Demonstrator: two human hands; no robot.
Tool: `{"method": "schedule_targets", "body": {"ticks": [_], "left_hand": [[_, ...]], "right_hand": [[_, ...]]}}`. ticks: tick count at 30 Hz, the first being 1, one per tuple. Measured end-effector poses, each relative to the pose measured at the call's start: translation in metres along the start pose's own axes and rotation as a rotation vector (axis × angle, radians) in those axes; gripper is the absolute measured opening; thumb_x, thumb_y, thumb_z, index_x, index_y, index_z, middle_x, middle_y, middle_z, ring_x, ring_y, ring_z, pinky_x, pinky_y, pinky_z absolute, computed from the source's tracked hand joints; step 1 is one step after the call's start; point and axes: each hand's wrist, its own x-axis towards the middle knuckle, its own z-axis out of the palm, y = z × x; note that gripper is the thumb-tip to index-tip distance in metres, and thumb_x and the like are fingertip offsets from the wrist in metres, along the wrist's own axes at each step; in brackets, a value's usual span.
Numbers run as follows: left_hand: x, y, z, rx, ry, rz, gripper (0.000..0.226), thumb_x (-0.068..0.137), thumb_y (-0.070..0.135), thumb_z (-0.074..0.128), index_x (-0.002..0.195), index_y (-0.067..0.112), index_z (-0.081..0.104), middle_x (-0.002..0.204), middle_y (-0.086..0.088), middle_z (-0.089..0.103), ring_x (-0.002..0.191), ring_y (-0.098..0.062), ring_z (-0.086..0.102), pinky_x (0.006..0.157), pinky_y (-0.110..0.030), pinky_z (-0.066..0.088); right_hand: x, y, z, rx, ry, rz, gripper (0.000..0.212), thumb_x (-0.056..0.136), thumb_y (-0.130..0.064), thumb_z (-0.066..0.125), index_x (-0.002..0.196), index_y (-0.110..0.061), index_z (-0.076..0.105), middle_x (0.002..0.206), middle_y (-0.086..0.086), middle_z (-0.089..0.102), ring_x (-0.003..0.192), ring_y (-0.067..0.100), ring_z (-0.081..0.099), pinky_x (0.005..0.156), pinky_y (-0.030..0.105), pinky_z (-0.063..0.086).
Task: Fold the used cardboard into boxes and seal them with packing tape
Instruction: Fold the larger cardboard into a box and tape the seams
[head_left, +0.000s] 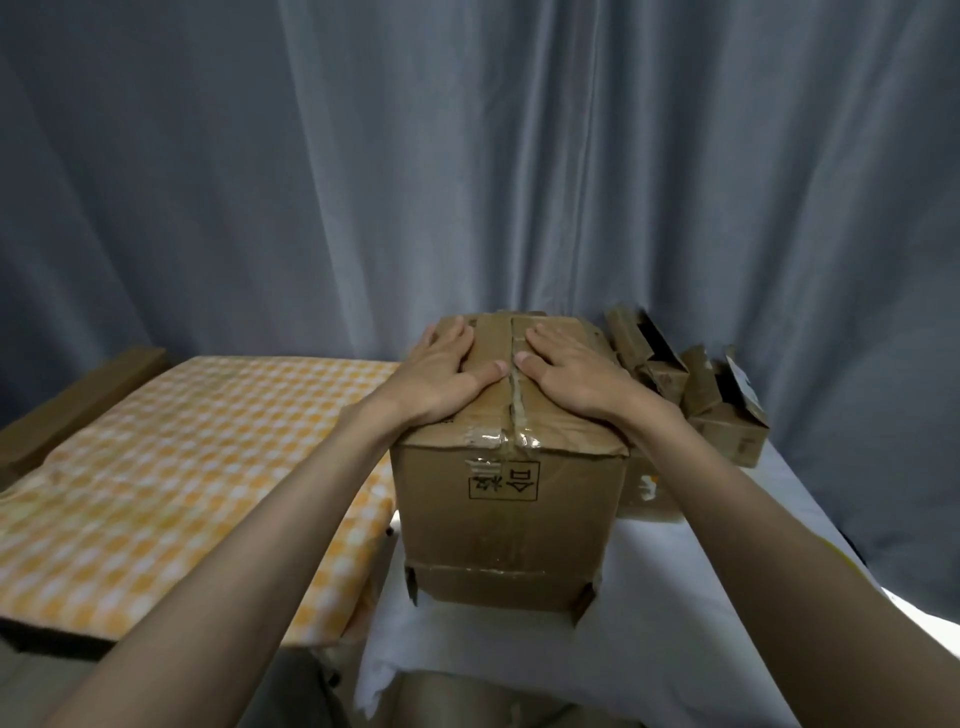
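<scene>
A brown cardboard box (506, 514) stands upright on the white-covered table (675, 597), its top flaps closed and meeting along a centre seam with old clear tape (514, 436) at the near edge. My left hand (447, 369) lies flat on the left flap, fingers straight, thumb near the seam. On the right flap my right hand (566, 369) presses flat the same way. Both thumbs almost meet at the seam. No tape roll is in view.
Behind the box to the right stand several smaller, crumpled cardboard boxes (722, 410), some with open flaps. A surface with an orange checked cloth (171, 478) lies to the left, a brown board (72, 405) at its far side. Grey curtains hang behind.
</scene>
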Motion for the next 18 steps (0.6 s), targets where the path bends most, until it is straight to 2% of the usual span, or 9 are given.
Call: {"method": "schedule_targets", "body": {"ticks": [2, 5, 10, 13, 18], "left_hand": [[0.0, 0.0, -0.002, -0.063, 0.029, -0.047, 0.085, 0.093, 0.067, 0.044, 0.16, 0.023, 0.015, 0.167, 0.009, 0.004, 0.154, -0.017, 0.0, 0.123, -0.036, 0.003], [0.001, 0.007, -0.002, -0.041, 0.067, -0.014, 0.084, 0.093, 0.066, 0.047, 0.158, 0.019, 0.023, 0.166, 0.002, 0.017, 0.152, -0.019, 0.015, 0.119, -0.032, 0.014], [0.006, 0.031, -0.004, 0.014, 0.071, 0.02, 0.086, 0.089, 0.069, 0.048, 0.156, 0.019, 0.028, 0.163, 0.001, 0.026, 0.148, -0.021, 0.026, 0.113, -0.032, 0.025], [0.006, 0.034, -0.008, 0.03, 0.072, 0.016, 0.082, 0.089, 0.068, 0.05, 0.154, 0.02, 0.034, 0.159, -0.001, 0.036, 0.143, -0.022, 0.037, 0.104, -0.027, 0.029], [-0.001, 0.017, -0.032, 0.03, 0.094, -0.023, 0.075, 0.09, 0.066, 0.054, 0.151, 0.024, 0.042, 0.153, -0.003, 0.046, 0.138, -0.023, 0.044, 0.109, -0.029, 0.033]], "right_hand": [[-0.005, -0.004, -0.003, 0.005, -0.001, -0.009, 0.067, 0.102, -0.058, 0.029, 0.159, -0.024, 0.019, 0.167, -0.007, 0.008, 0.153, 0.011, 0.004, 0.124, 0.048, 0.01], [-0.016, -0.004, -0.01, 0.054, 0.021, -0.02, 0.065, 0.103, -0.054, 0.032, 0.159, -0.023, 0.02, 0.167, -0.007, 0.011, 0.153, 0.011, 0.007, 0.125, 0.039, 0.007], [-0.032, 0.006, -0.021, 0.204, 0.056, -0.018, 0.061, 0.104, -0.048, 0.038, 0.158, -0.021, 0.026, 0.166, -0.006, 0.017, 0.152, 0.011, 0.012, 0.122, 0.031, 0.008], [-0.031, 0.006, -0.023, 0.272, 0.071, -0.021, 0.06, 0.104, -0.046, 0.039, 0.157, -0.019, 0.028, 0.165, -0.005, 0.019, 0.152, 0.011, 0.014, 0.123, 0.03, 0.008], [-0.015, -0.015, 0.002, 0.28, 0.069, -0.05, 0.057, 0.106, -0.043, 0.037, 0.156, -0.016, 0.03, 0.165, 0.001, 0.022, 0.152, 0.017, 0.017, 0.124, 0.035, 0.011]]}}
